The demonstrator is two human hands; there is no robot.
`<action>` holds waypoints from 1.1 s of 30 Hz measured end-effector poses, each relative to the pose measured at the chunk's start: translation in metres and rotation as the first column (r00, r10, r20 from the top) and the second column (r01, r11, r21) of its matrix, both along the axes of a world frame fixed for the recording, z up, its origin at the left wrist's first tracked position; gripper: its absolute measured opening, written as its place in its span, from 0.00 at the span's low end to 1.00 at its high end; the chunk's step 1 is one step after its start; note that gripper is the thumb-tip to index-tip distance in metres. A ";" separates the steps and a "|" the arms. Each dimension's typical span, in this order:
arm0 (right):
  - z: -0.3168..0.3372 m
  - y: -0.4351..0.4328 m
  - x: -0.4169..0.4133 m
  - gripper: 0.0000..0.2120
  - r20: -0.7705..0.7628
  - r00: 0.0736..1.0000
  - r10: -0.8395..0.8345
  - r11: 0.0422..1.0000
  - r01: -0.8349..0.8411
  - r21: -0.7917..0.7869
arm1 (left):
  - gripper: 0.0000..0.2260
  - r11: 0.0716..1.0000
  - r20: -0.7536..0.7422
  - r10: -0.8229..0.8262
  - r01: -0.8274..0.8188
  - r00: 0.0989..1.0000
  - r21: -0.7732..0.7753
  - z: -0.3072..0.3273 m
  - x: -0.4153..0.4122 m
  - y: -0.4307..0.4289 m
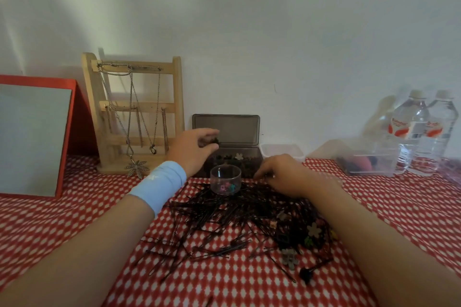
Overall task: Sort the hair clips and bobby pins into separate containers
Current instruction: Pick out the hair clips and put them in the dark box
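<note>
A big heap of black bobby pins [224, 217] covers the red patterned cloth in front of me, with several flower-shaped hair clips [313, 230] mixed in at its right side. A small clear round cup [225, 178] with a few coloured clips stands at the heap's far edge. Behind it sits a dark box [252, 154] with its lid up and clips inside. My left hand [193, 148] hovers over the box's left end, pinching a small dark clip [215, 141]. My right hand [282, 173] is down on the heap's far right edge, fingers curled onto the pins.
A wooden jewellery stand [134, 112] with necklaces and a red-framed mirror [35, 137] stand at the back left. An empty clear tub [282, 151] sits right of the dark box. Another clear box [366, 163] and two water bottles [424, 132] are at the back right.
</note>
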State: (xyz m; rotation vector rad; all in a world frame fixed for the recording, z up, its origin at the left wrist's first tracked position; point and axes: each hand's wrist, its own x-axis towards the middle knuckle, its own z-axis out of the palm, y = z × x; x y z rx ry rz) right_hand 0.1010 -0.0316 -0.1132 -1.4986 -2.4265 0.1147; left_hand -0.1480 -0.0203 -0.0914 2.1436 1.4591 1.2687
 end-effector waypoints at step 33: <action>0.039 -0.036 -0.005 0.08 -0.123 0.990 0.063 0.998 -0.058 0.038 | 0.07 0.935 -0.433 -0.272 0.342 0.859 0.092 -0.008 0.029 -0.021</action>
